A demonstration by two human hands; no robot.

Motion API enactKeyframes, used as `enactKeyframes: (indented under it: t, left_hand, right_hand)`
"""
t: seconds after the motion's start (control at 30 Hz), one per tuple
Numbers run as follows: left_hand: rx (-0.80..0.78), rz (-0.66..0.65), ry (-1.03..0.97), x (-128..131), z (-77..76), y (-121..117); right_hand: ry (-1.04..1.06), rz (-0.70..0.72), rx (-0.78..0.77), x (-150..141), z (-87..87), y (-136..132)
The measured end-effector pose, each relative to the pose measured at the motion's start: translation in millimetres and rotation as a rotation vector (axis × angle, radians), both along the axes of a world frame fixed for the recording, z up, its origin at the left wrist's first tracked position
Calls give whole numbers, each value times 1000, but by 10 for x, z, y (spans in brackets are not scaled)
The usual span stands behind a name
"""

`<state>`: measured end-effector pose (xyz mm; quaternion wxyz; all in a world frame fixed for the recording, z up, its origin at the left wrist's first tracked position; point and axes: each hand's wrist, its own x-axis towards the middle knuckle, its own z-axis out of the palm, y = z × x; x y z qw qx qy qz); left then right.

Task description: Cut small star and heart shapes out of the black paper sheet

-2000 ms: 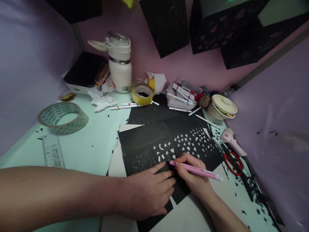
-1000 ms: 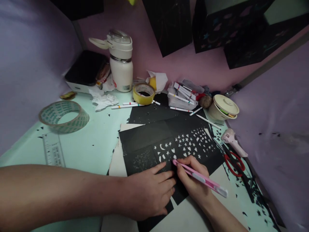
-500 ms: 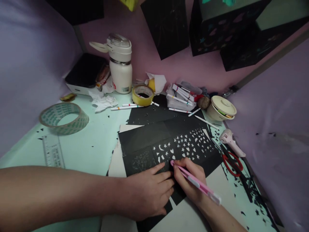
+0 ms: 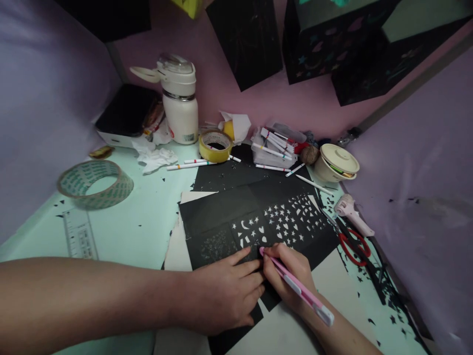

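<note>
My right hand [image 4: 290, 271] pinches a slim pink craft knife [image 4: 295, 283], its tip down against the black paper [image 4: 218, 209]. The blade end is too small to make out. Cut-out stars, hearts, a moon and small angular shapes run across the sheet's right part, with white showing through. Faint pale drawn marks lie to their left. With its fingers spread, my left hand [image 4: 232, 291] lies flat on the paper, just left of the knife tip. White board [image 4: 332, 281] shows under the black sheet.
Red-handled scissors [image 4: 353, 246], a pink glue gun [image 4: 353, 214] and black scraps are on the right. A lidded bowl [image 4: 338, 162], markers [image 4: 273, 148], yellow tape [image 4: 215, 147] and a white bottle [image 4: 181, 116] stand behind. Wide tape [image 4: 120, 190] and a ruler [image 4: 79, 234] lie left.
The view has shifted slightly, so most things sit a little further left. The knife's rear end has swung a little left and down; its tip stays close to the same spot.
</note>
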<state>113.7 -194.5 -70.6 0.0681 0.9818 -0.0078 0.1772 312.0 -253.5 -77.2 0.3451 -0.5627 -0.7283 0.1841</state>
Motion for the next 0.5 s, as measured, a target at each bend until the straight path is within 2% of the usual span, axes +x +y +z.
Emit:
enactKeyframes:
  t: [0.27,0.5]
  left_hand:
    - [6,4,-1,-5,25,2]
    - [13,8,7,0,24,5]
  right_hand:
    - [38,-24,-56,4,-18,-11]
    - [248,-136,-104,3,122,71]
